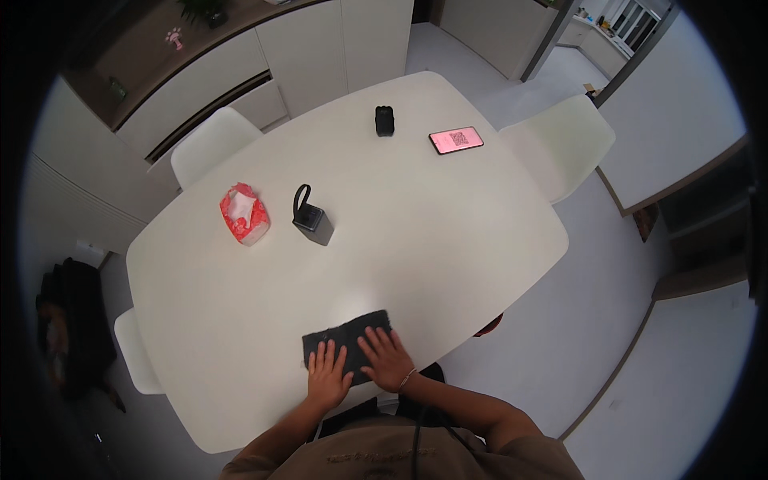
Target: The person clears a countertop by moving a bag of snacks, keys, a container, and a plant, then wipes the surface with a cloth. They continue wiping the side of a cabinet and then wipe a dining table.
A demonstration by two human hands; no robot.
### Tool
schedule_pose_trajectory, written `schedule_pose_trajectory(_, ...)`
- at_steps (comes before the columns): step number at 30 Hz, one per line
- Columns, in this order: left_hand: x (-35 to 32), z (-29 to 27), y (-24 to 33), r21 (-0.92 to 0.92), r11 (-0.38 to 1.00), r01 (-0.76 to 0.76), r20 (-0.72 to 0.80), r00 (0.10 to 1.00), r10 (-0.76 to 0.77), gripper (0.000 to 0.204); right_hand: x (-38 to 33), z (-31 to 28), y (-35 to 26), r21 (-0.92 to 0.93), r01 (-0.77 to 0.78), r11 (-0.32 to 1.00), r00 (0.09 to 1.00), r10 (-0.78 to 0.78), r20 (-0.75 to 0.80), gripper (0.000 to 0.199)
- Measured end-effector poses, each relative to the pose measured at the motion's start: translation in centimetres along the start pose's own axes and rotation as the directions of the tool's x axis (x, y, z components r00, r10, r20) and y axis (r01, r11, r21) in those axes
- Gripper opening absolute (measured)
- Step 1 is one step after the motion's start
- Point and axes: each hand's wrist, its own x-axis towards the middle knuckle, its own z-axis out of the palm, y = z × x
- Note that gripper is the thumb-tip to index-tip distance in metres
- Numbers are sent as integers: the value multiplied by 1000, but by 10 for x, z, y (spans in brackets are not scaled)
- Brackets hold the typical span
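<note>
A dark grey cloth (346, 332) lies spread at the near edge of the white table (400, 240). Flat on its left part rests my left hand (328, 378), fingers stretched out and pointing away from me. My right hand (387, 360), with a thin bracelet at the wrist, lies on the cloth's right part, its fingers spread too. Both palms press down from above and neither grips the cloth. The hands cover part of the cloth's near side.
A red and white tissue pack (245, 214) and a dark grey block with a loop strap (313, 222) stand left of centre. Farther back are a small black object (385, 121) and a phone with a pink screen (457, 140). White chairs (560, 144) surround the table.
</note>
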Motion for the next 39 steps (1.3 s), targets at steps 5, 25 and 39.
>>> schedule_pose_trajectory(5, -89, 46, -2, 52, 986, 158, -43, 987, -156, 76, -22, 23, -15, 39, 302, 952, 950, -304, 66, 75)
schedule_pose_trajectory(25, 266, 98, 333, 19, 990, -137, -116, 984, 138, 72, -128, -156, 366, -112, -190, 976, 961, 161, -223, 68)
schedule_pose_trajectory(39, 431, 72, 334, 33, 998, -48, -95, 994, 51, 63, -3, -211, 481, -229, -204, 952, 967, 160, -199, 69)
